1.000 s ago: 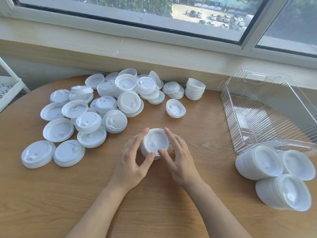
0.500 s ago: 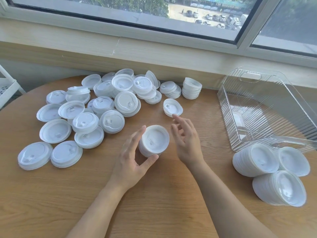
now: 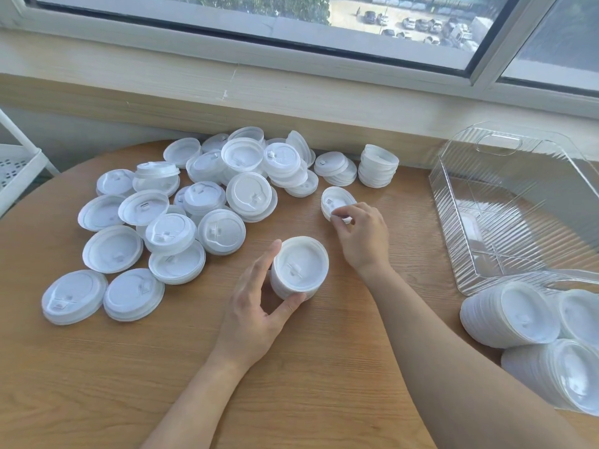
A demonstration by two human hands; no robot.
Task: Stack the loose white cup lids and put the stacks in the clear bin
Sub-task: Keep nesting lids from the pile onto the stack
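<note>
Out past the left hand's (image 3: 256, 306) grip, on its far left side, loose lids (image 3: 168, 228) lie scattered over the round table (image 3: 97, 384), some face up, some face down, many overlapping. They seem to be raw stock waiting to be nested.

The left hand curls thumb and fingers round a short stack (image 3: 299, 268), holding it upright on the wood. That hold likely steadies it so another lid can drop on square.

Just beyond that grip and slightly right, the right hand (image 3: 363, 234) pinches the near edge of a small lid pile (image 3: 337, 204) with its fingertips. Judging by the reach, this pile is the next piece meant for the held stack. Further out from this pinch, by the window sill, stands another short stack (image 3: 377, 166).

Well to the right of both grips sits the clear bin (image 3: 453, 202), with no stacks showing in it. Just on its near side, three finished stacks (image 3: 509, 315) lie on their sides, probably parked within easy reach for loading.
</note>
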